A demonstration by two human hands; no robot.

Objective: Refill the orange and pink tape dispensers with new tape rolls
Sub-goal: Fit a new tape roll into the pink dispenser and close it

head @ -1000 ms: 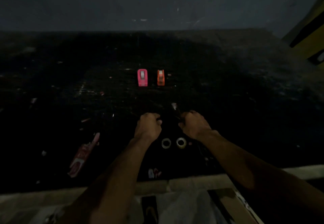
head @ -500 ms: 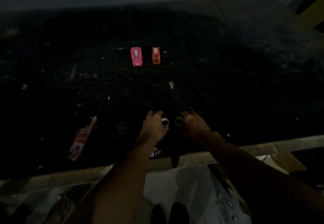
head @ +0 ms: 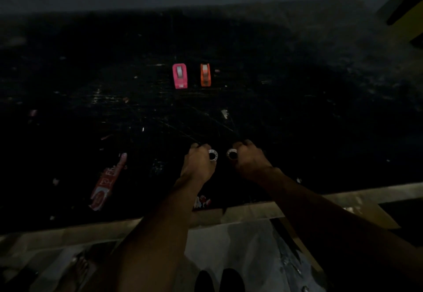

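Note:
A pink tape dispenser (head: pixel 180 76) and an orange tape dispenser (head: pixel 205 75) stand side by side on the dark table, well beyond my hands. My left hand (head: pixel 198 163) grips a small tape roll (head: pixel 213 155) between curled fingers. My right hand (head: pixel 249 159) grips a second tape roll (head: pixel 232 154). The two rolls sit close together, their open cores facing the camera, just above the near part of the table. Each hand covers part of its roll.
A red and white wrapper (head: pixel 105 184) lies on the table at the left. Small scraps litter the dark surface (head: pixel 297 120). The table's pale front edge (head: pixel 68 232) runs across below my forearms. A small printed scrap (head: pixel 202 201) lies near that edge.
My hands came back from mid-table to the two rolls lying near the edge and took hold of one each. The camera tilted down, so the dispensers appear higher in view.

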